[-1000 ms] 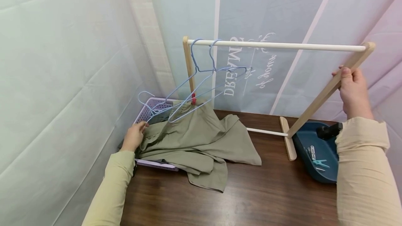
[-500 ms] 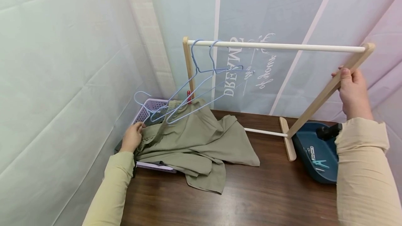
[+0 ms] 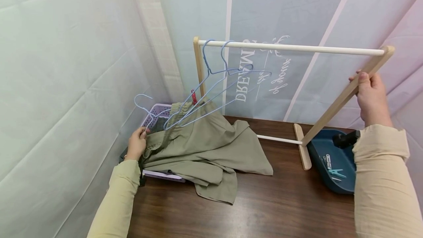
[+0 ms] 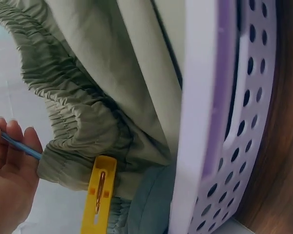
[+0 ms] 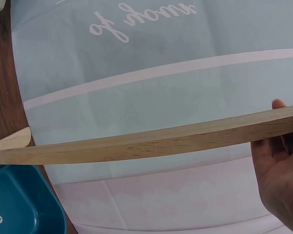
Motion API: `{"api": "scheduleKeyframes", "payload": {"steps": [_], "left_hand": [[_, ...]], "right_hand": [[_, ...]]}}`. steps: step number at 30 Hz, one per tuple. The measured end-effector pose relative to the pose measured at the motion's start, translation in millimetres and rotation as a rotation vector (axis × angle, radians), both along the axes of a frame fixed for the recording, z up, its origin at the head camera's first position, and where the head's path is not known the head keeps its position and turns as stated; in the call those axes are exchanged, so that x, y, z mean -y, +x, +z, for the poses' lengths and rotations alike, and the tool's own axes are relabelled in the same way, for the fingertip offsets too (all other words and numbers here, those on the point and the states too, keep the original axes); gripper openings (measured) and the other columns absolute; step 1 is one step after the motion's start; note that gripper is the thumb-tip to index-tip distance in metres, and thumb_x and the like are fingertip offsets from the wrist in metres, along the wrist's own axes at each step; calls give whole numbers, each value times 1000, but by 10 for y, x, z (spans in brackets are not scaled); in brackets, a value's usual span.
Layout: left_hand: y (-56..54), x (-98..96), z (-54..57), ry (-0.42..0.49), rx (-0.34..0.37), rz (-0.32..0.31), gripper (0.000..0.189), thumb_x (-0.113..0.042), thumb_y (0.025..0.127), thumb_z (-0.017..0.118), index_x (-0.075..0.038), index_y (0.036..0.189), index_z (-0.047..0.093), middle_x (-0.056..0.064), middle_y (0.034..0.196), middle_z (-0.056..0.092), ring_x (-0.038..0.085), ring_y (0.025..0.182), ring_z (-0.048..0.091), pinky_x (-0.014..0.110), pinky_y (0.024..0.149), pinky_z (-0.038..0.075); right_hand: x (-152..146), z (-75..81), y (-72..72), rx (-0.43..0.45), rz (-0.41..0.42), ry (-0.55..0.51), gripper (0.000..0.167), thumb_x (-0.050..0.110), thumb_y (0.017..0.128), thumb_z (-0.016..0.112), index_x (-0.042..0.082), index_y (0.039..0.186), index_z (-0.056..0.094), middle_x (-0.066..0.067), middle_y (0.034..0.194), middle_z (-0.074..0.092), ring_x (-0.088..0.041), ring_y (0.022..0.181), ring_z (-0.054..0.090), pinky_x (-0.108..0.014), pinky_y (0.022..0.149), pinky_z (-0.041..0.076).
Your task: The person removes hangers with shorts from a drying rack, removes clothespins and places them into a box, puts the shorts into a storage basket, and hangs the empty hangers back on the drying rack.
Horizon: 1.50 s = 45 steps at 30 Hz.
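My left hand [image 3: 137, 143] pinches one end of a blue wire hanger [image 3: 145, 106], whose hook points up. In the left wrist view the hanger's wire [image 4: 20, 145] runs from the fingers into the gathered waistband of olive trousers [image 3: 205, 142]. A yellow clothespin [image 4: 98, 195] sits at that end of the waistband; a red clothespin [image 3: 194, 97] is at the other end. The trousers lie over a purple basket [image 3: 164, 175] and spill onto the table. My right hand [image 3: 371, 96] grips the right wooden post [image 5: 151, 142] of a clothes rack [image 3: 290, 48].
Two more blue hangers [image 3: 208, 56] hang from the rack's white bar at its left end. A dark blue tray [image 3: 333, 184] with clothespins [image 3: 337, 173] and a black object [image 3: 345, 139] stands at the right. Fabric walls close in the left side and back.
My left hand has shifted a little left with the hanger, drawing the waistband and red clothespin left. The hanging hangers have swayed slightly. My right hand stays on the post.
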State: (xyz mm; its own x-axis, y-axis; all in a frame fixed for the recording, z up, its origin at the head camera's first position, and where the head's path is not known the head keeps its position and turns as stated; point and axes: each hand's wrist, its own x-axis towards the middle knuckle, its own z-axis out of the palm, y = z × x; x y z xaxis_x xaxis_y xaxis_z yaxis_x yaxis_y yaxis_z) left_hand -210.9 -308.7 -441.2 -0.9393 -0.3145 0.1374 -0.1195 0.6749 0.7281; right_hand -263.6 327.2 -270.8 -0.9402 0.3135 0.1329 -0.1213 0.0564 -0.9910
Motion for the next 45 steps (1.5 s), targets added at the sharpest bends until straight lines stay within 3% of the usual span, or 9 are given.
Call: {"api": "scheduleKeyframes", "payload": {"steps": [6,9,12,15,19,22,26,32,45], "left_hand": [[15,-17,12,116,2,31,28,-5,102,34,4,117,56,24,106,56,25,89,48,26,74,36],[19,-20,24,294,-35,63,28,-4,101,34,8,117,54,12,99,56,18,88,44,20,73,33],[20,-15,48,480,-90,98,25,-3,99,37,9,113,54,-5,82,49,11,80,40,19,70,31],[26,6,73,591,-120,110,21,-4,98,39,-2,100,60,-12,71,41,8,73,37,22,69,30],[37,44,103,724,-130,76,38,-6,100,40,-25,76,62,-12,65,41,6,67,37,23,68,30],[35,74,124,825,-132,43,46,-6,101,39,-31,69,62,-13,63,44,5,63,37,22,66,31],[21,95,165,843,-144,23,42,-8,101,41,-29,72,62,-13,63,46,4,62,38,20,65,32],[30,85,258,793,-167,58,34,-11,101,44,-28,77,61,-14,67,47,4,66,41,18,65,34],[25,86,472,865,-285,119,34,-12,100,46,-26,74,63,-12,69,48,3,67,38,15,61,30]], "right_hand": [[-4,4,-23,12,5,10,31,48,92,45,31,118,48,15,100,51,-1,103,48,-34,122,8],[-5,0,-31,13,3,11,32,48,92,45,31,118,48,16,101,51,-1,105,47,-35,122,7],[-10,-4,-27,10,1,6,30,48,92,45,31,116,48,16,100,52,-1,104,48,-31,122,9],[-10,-4,-19,9,5,-1,28,47,92,45,32,115,48,16,99,52,0,102,48,-30,121,10],[4,5,-20,15,4,6,29,48,92,45,32,115,48,16,100,51,-1,106,46,-32,122,8],[15,8,-25,20,-1,20,29,48,92,45,32,115,48,17,100,51,-1,107,46,-33,122,8],[10,-5,-21,13,-1,15,26,47,92,45,32,113,48,17,99,52,0,103,47,-33,122,7],[-1,-26,-25,-5,1,8,26,47,92,46,32,113,49,17,98,53,1,100,47,-31,121,9],[-7,-23,-18,37,-5,43,32,50,91,44,33,118,47,18,101,52,-1,108,46,-35,122,7]]}}
